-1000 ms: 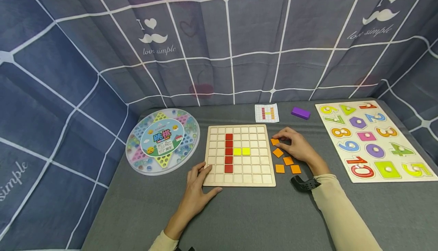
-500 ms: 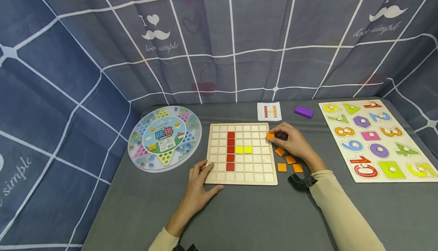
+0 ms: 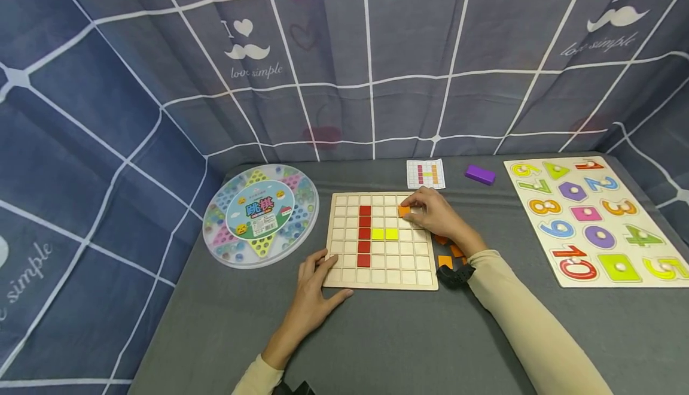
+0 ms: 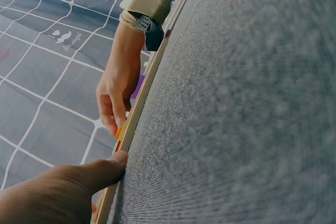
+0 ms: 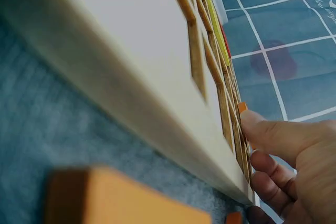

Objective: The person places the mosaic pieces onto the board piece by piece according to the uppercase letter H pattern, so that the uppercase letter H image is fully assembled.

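A wooden grid board (image 3: 377,287) lies on the grey cloth. It bears a column of red square tiles (image 3: 364,247) and two yellow-green tiles (image 3: 391,234) beside it. Between thumb and fingers, my right hand (image 3: 440,218) pinches an orange square tile (image 3: 403,210) over the board's upper right part; whether it touches a cell I cannot tell. My left hand (image 3: 312,296) rests at the board's lower left, its thumb (image 4: 113,166) along the front edge in the left wrist view. Loose orange tiles (image 3: 444,261) lie right of the board, partly hidden by my right wrist.
Behind the board lies a small printed card (image 3: 425,178) with a coloured grid pattern. A purple block (image 3: 480,175) sits beside it. To the right is a number-and-shape puzzle board (image 3: 584,251); at left, a round clear game box (image 3: 290,242). Patterned curtains (image 3: 323,54) enclose the table.
My right hand has picked up an orange tile from the cloth and carried it left over the board. The left hand stays at the board's edge. The head view has shifted slightly.
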{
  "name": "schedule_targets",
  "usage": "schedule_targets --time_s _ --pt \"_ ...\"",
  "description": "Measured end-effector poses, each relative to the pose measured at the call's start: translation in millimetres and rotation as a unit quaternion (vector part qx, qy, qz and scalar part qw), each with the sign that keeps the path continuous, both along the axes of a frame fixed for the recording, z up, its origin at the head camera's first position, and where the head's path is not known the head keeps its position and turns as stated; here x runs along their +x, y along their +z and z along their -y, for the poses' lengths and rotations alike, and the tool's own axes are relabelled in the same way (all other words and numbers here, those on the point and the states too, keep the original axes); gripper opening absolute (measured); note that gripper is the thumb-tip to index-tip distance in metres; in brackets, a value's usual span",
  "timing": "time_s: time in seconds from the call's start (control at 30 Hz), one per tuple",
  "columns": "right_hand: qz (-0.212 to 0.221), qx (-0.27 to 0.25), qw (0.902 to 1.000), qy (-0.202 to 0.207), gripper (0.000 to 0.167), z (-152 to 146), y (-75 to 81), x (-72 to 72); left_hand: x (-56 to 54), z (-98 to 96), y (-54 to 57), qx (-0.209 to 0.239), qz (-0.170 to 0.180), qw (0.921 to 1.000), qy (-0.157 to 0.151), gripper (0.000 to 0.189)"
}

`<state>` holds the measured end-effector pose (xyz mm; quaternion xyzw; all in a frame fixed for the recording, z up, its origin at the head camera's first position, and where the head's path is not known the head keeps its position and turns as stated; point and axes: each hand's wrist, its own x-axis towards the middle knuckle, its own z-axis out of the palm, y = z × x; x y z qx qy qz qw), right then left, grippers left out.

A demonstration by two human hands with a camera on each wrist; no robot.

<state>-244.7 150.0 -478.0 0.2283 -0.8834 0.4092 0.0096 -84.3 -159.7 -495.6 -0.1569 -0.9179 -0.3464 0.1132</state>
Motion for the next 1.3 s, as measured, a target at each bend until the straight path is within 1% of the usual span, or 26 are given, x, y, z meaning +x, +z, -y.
schedule_targets --time_s 0.27,0.37,0.6,0.8,0.93,1.0,1.07,1.17,1.3 --pt "-0.022 0.004 0.9997 -0.006 0.023 1 -5.5 -4.5 -1.0 -0.4 0.7 0.006 -0.005 1.0 -0.005 0.074" --pt "-0.022 0.006 0.9997 -0.006 0.023 1 -7.1 -5.7 -0.9 -0.5 0.5 0.007 -0.005 1.0 -0.004 0.074" --pt "-0.033 0.006 0.9994 -0.004 0.024 -1 -9.4 -4.5 -0.9 -2.1 1.0 0.002 0.0 1.0 -0.002 0.074" --pt "-0.028 0.021 0.9994 -0.006 0.029 -3 -8.6 -2.1 -0.8 -2.7 0.9 0.005 -0.005 1.0 -0.003 0.074" --pt "-0.032 0.017 0.9993 0.013 0.032 -7 -5.4 2.9 0.0 -2.3 0.4 0.005 -0.007 1.0 -0.001 0.074" --pt "-0.031 0.008 0.9992 0.026 0.034 -10 -3.9 7.2 0.4 -2.0 0.4 0.006 -0.005 1.0 0.0 0.074" --pt "-0.028 0.001 0.9992 0.03 0.035 -14 -3.8 12.2 0.8 -1.8 0.7 0.008 -0.001 1.0 0.001 0.073" --pt "-0.021 -0.011 0.9996 0.017 0.038 -23 -5.5 21.3 0.9 -1.4 0.9 0.008 0.004 1.0 0.001 0.073" --pt "-0.01 -0.017 0.9998 -0.004 0.037 -39 -7.4 34.0 1.4 -0.8 1.1 0.009 0.005 1.0 -0.002 0.073"
